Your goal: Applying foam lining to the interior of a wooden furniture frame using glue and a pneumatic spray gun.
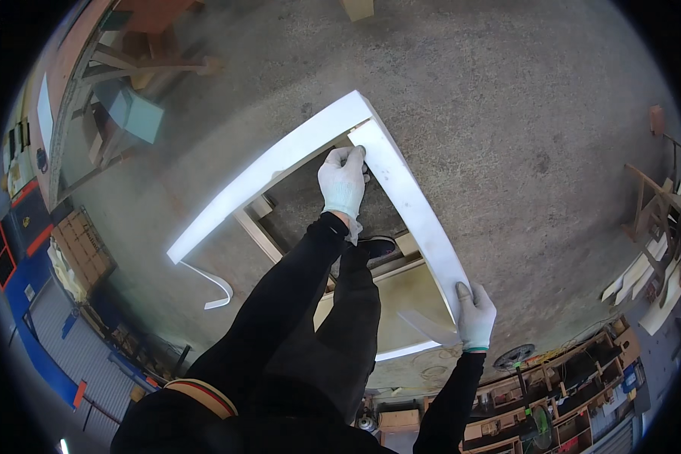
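A frame with wooden rails stands before me, its top edges covered with white foam strips. One foam strip (412, 197) runs along the right side, its far end close to the corner where the left side's foam strip (268, 166) passes. My left hand (344, 180), in a white glove, is closed in a pinch at the inner edge of the right strip near that corner; its fingertips are partly hidden. Lower down, my right hand (475, 314), also gloved, grips the same strip's near end, thumb on top. A loose tail of foam (218, 287) curls down from the left strip's end.
A wooden rail (259, 234) of the frame and my shoe (377, 246) show inside the opening. Concrete floor (537, 136) surrounds the frame. Wooden shelving (583, 386) holds odds and ends at lower right, foam offcuts (643, 276) lean at right, and a cardboard stack (82, 242) stands left.
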The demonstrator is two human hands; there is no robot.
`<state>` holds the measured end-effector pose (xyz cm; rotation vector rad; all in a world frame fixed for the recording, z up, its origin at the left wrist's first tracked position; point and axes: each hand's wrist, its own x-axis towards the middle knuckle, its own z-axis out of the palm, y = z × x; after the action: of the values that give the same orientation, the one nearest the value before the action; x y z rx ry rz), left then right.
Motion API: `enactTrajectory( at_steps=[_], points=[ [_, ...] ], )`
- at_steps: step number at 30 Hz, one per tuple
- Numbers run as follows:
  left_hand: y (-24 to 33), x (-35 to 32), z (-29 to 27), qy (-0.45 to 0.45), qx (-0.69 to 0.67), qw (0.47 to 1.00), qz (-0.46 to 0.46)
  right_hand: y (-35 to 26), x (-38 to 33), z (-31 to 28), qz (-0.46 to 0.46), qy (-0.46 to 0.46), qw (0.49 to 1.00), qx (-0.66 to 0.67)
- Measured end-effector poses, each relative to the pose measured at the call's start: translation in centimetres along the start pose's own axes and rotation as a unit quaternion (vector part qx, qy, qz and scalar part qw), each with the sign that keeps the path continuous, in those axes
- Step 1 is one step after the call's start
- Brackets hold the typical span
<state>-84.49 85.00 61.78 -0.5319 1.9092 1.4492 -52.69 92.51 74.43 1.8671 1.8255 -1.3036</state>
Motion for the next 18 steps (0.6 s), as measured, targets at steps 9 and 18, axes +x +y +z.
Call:
enactTrajectory(
  at_steps=[9, 18],
  points=[
    [0.26, 0.44, 0.0, 0.001, 0.015, 1.0, 0.008, -0.32, 0.4, 0.1, 0.006, -0.009, 1.0, -0.009],
    [0.18, 0.91, -0.01, 0.002, 0.009, 1.0, -0.003, -0.4, 0.42, 0.72, 0.014, -0.015, 1.0, 0.006]
  ],
)
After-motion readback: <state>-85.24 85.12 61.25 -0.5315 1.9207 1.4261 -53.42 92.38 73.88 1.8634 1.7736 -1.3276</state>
